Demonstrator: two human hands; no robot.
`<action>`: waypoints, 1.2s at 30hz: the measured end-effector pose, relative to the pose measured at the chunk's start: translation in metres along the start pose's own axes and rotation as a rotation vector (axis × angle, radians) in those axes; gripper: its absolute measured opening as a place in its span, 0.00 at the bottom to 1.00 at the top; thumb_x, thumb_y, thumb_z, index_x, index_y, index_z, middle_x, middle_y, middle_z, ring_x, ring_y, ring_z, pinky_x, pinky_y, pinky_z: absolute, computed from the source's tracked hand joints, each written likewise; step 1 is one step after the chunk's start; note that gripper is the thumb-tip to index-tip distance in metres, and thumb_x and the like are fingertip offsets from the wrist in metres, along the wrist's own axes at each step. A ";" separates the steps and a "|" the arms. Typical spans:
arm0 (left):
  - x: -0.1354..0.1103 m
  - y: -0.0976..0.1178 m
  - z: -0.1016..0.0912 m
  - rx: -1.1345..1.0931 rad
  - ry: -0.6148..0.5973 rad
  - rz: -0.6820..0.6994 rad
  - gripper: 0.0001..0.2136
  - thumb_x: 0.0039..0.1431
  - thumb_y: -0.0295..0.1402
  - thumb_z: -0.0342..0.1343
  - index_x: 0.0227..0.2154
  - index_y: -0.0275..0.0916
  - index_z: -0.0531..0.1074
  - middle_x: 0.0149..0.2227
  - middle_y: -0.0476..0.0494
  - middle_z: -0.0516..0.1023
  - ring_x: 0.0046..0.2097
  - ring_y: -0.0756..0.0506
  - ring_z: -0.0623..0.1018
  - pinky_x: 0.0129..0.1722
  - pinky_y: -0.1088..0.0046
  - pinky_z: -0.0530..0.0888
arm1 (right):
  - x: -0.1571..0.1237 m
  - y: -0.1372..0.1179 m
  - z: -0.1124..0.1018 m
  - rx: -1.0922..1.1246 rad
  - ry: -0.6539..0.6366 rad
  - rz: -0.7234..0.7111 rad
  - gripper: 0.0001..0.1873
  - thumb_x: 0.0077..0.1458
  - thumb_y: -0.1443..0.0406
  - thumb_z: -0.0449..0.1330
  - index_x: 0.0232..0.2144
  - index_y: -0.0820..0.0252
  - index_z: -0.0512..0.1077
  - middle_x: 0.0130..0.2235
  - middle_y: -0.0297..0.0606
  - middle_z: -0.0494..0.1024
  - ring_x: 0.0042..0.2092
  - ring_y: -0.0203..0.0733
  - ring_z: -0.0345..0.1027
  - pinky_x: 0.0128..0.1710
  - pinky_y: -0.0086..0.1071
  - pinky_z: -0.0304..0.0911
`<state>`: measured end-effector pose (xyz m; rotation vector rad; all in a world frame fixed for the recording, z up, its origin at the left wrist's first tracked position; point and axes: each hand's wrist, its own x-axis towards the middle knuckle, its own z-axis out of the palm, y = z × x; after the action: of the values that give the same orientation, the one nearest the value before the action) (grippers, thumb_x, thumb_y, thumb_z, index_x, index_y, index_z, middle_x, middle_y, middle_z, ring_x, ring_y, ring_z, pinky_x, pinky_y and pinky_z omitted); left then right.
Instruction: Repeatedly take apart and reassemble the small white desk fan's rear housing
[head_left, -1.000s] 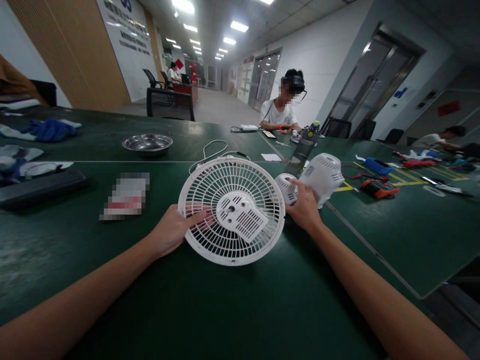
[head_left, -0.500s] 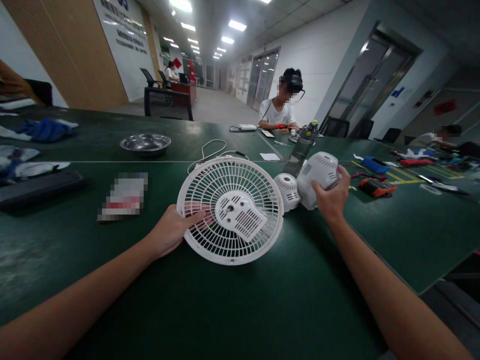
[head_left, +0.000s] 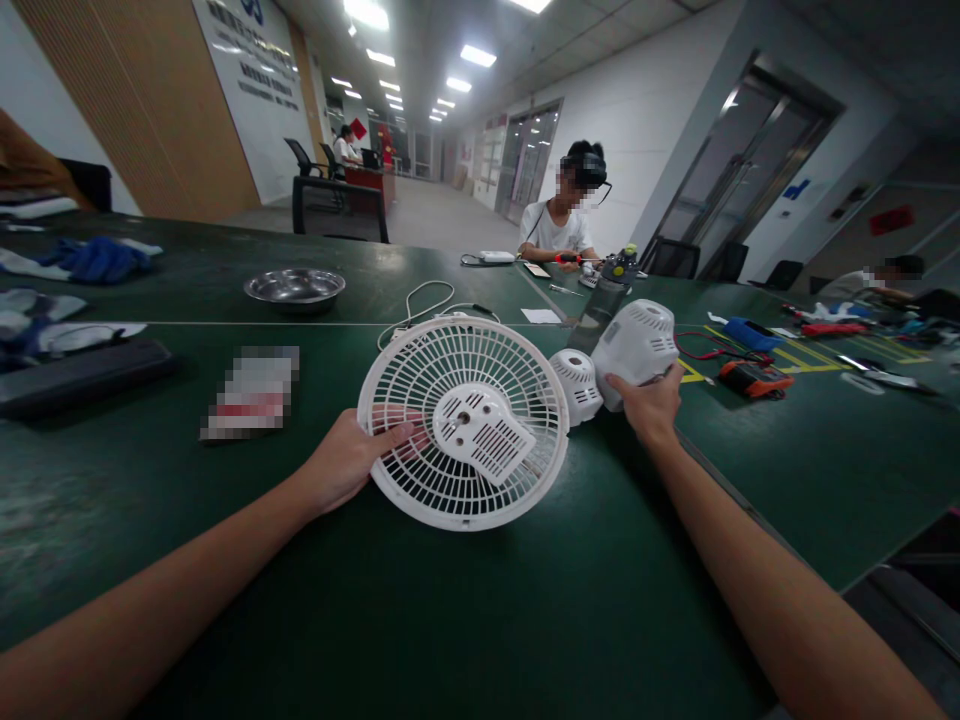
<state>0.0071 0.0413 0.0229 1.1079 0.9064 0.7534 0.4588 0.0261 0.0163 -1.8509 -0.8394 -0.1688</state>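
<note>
A round white fan grille (head_left: 401, 375) with a slotted motor mount (head_left: 484, 432) at its centre stands tilted on the green table. My left hand (head_left: 360, 450) grips its left rim, the thumb in front and the fingers behind the bars. To the right, my right hand (head_left: 649, 400) is closed around the lower side of a white vented plastic housing (head_left: 637, 340). A smaller white vented motor cover (head_left: 577, 385) sits between the grille and that housing. A pale cable (head_left: 427, 300) loops behind the grille.
A steel bowl (head_left: 295, 288) lies at the back left, near a blurred packet (head_left: 255, 390) and a dark case (head_left: 82, 378). Behind the housing stands a bottle (head_left: 600, 305). An orange multimeter (head_left: 754, 377) is at right. Across the table sits a person (head_left: 555, 230).
My right hand has shifted a little left and down on the white housing, its fingers now lower on it. My left hand and the grille stay nearly in place.
</note>
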 end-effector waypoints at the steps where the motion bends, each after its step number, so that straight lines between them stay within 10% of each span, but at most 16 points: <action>1: 0.000 0.000 0.000 0.001 -0.002 0.005 0.13 0.59 0.32 0.64 0.47 0.38 0.78 0.45 0.40 0.84 0.47 0.38 0.83 0.51 0.54 0.78 | 0.001 -0.002 -0.001 0.006 0.049 -0.010 0.51 0.30 0.51 0.75 0.55 0.56 0.59 0.51 0.50 0.78 0.52 0.64 0.74 0.55 0.58 0.66; 6: 0.001 0.000 -0.001 -0.010 -0.014 0.006 0.13 0.59 0.32 0.65 0.47 0.39 0.79 0.44 0.41 0.84 0.46 0.40 0.83 0.52 0.54 0.77 | -0.005 -0.030 -0.011 0.193 0.192 -0.156 0.49 0.38 0.51 0.73 0.57 0.58 0.57 0.53 0.53 0.77 0.50 0.57 0.76 0.50 0.49 0.71; 14: 0.002 -0.002 0.002 0.021 0.013 0.033 0.12 0.59 0.32 0.64 0.46 0.38 0.79 0.43 0.41 0.84 0.45 0.40 0.83 0.51 0.55 0.77 | -0.039 -0.067 -0.008 0.299 0.025 -0.274 0.48 0.39 0.54 0.73 0.58 0.58 0.57 0.52 0.49 0.78 0.48 0.54 0.77 0.45 0.47 0.73; 21: 0.001 -0.001 0.001 0.008 0.006 0.028 0.11 0.60 0.32 0.64 0.46 0.39 0.79 0.44 0.41 0.84 0.46 0.40 0.83 0.51 0.56 0.78 | -0.052 -0.053 0.007 0.144 -0.190 -0.227 0.49 0.41 0.51 0.73 0.60 0.61 0.59 0.48 0.53 0.80 0.46 0.58 0.76 0.48 0.54 0.70; 36: 0.002 -0.001 0.000 -0.002 -0.001 0.008 0.13 0.60 0.33 0.64 0.48 0.38 0.78 0.43 0.42 0.84 0.45 0.41 0.83 0.51 0.57 0.77 | 0.012 -0.004 -0.012 0.101 -0.028 -0.113 0.49 0.36 0.53 0.74 0.59 0.60 0.63 0.46 0.47 0.81 0.44 0.55 0.77 0.48 0.51 0.70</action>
<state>0.0079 0.0425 0.0220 1.1104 0.9008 0.7604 0.4679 0.0221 0.0304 -1.7162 -0.9565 -0.1686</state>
